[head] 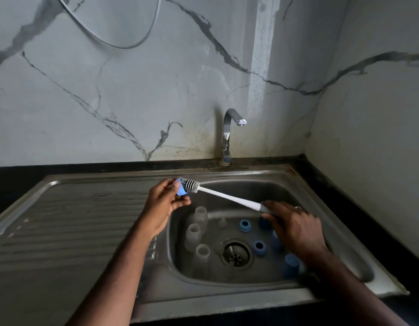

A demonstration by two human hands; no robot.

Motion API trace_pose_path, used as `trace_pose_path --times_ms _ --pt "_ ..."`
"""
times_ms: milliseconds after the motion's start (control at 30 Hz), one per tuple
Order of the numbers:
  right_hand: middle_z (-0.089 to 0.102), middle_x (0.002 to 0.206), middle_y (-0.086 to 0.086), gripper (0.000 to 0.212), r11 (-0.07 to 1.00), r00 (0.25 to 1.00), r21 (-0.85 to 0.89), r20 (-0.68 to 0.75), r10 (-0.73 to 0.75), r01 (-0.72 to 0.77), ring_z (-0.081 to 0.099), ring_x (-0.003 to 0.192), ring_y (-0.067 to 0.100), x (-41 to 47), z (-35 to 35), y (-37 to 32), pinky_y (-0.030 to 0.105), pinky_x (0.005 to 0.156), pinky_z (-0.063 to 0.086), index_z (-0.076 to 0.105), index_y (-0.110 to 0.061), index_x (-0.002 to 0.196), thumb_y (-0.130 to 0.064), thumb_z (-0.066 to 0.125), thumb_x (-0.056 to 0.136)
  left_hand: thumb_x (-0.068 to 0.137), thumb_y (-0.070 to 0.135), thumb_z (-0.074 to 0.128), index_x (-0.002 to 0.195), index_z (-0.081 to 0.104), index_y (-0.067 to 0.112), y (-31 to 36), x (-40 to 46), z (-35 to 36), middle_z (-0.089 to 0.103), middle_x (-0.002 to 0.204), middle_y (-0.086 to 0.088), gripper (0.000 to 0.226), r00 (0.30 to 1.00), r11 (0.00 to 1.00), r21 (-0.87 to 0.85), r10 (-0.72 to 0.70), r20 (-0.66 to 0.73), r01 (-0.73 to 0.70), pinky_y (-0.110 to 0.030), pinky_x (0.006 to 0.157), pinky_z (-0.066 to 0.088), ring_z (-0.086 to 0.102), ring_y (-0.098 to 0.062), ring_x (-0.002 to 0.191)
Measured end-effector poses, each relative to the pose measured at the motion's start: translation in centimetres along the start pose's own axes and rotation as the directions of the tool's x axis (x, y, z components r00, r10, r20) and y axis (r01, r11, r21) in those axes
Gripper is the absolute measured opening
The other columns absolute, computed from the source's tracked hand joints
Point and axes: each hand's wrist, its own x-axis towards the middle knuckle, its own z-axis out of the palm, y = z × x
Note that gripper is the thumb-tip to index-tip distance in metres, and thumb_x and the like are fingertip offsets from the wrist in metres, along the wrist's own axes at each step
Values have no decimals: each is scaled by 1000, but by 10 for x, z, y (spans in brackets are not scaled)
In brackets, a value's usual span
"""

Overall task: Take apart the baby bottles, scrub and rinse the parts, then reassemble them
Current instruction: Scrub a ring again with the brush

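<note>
Over the sink (298,182) now. Left hand (165,203) up at the far-left rim of the basin, fingers and thumb curled round a blue ring (181,189), pinching it tight. Brush (223,195) head pushed into that ring, bristles half inside, half sticking out to the right. White handle running down and right to the right hand (295,225), fingers wrapped round the grey grip end, a band on one finger.

Down in the basin, three clear bottles (195,234) standing upright along the left side, mouths open, one behind another from far to near. A small clear teat (222,223) just right of the far bottle. Blue rings (245,225) scattered right of the drain (236,254): one far, one (259,248) close beside the drain, more part-hidden under the right hand and wrist. A taller blue cap (291,265) near-right, just under the forearm.

Tap (229,135) at the far edge, spout turned right, no water visible. Ribbed drainboard (74,227) stretching left. Marble-look wall (109,90) behind, a thin cable (123,44) looping across it top left.
</note>
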Motion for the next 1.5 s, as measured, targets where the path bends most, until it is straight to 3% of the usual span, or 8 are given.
trace_pose_path --times_ms 167,367,467,600,767,900,1200,1500 --pt "67 113 -15 39 992 996 98 -49 -73 77 64 93 8 2 0 11 19 68 36 59 -42 129 -58 44 97 104 17 44 109 62 -1 6 0 -8 65 86 -20 26 995 994 -75 -76 66 81 -27 52 56 64 -18 58" --pt "69 117 -12 61 998 996 37 78 46 -49 65 98 8 4 4 -2 20 72 38 53 -42 135 -70 22 91 90 2 65 118 63 7 -1 2 -7 70 102 -12 29 995 993 -86 85 49 -80 -24 60 55 70 -20 80" --pt "67 125 -12 54 998 992 39 122 34 -39 65 105 8 7 1 -4 18 75 38 55 -40 137 -66 34 94 67 26 90 118 66 12 0 3 -14 73 110 -10 58 988 986 -112 134 77 -125 -24 66 56 68 -18 87" --pt "66 119 -13 48 990 999 139 6 -40 39 63 105 11 5 -2 7 33 83 51 60 -38 128 -66 40 95 55 45 94 121 65 4 -1 0 -17 71 106 -15 83 975 993 -116 25 222 2 -25 59 51 67 -19 85" --pt "65 115 -9 42 997 997 59 -62 -42 45 62 98 15 2 0 6 33 74 49 58 -37 126 -58 39 95 53 55 93 115 67 7 -1 -2 -16 68 93 -16 83 962 997 -13 -75 261 81 -25 47 42 63 -21 67" --pt "66 117 -8 54 995 999 90 -22 -39 41 64 99 16 4 -2 1 35 81 51 60 -35 127 -64 31 93 50 47 96 117 64 6 1 -5 -9 71 97 -12 85 971 999 -37 14 237 -6 -27 53 50 69 -25 78" --pt "69 117 -14 63 988 999 149 26 -36 32 64 99 6 6 -5 -5 12 71 32 63 -37 128 -73 28 89 55 38 96 113 66 3 1 2 -17 71 110 -19 74 982 975 -176 157 101 -137 -31 69 59 69 -28 94" --pt "67 118 -10 63 995 999 88 2 -47 46 65 102 14 4 -11 -3 24 76 37 61 -35 130 -70 27 91 49 49 96 101 75 11 -3 -1 -8 73 100 -19 68 990 988 -153 36 136 -15 -38 68 60 72 -32 86"
